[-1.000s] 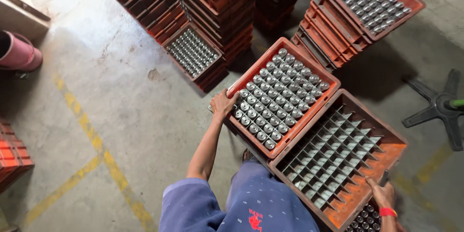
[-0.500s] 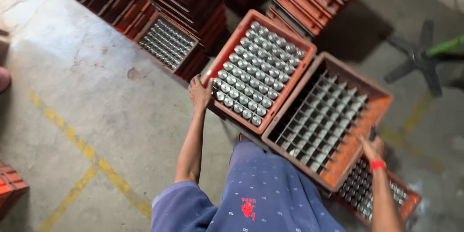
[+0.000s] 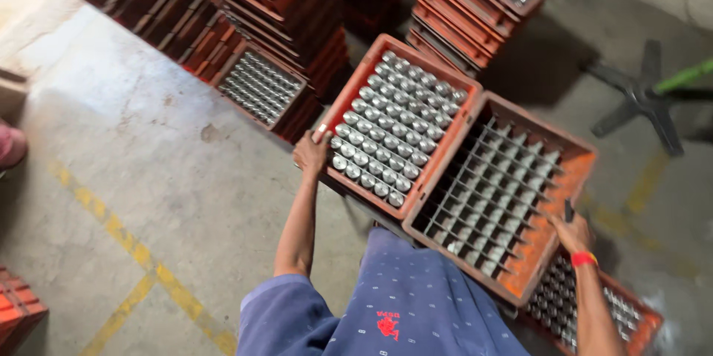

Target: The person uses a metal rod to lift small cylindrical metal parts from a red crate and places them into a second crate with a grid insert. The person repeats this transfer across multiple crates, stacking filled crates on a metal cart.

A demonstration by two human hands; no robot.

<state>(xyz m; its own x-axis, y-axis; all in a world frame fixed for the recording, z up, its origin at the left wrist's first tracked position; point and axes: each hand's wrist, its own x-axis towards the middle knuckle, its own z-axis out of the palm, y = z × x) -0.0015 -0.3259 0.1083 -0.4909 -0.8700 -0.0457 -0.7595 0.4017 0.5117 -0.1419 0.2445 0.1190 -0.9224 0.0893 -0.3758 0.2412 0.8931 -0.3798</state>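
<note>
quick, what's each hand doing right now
Left hand: closed on the corner of the full crate.
Right hand: closed on the edge of the empty crate.

Lower crate (image 3: pixel 627 319) half hidden, cut off

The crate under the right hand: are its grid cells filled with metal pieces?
No, the crate gripped by the right hand shows bare dividers, while the left hand's crate is full.

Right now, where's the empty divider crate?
Head view, right of centre: the empty crate sits beside the full crate, right hand at its right edge.
</note>
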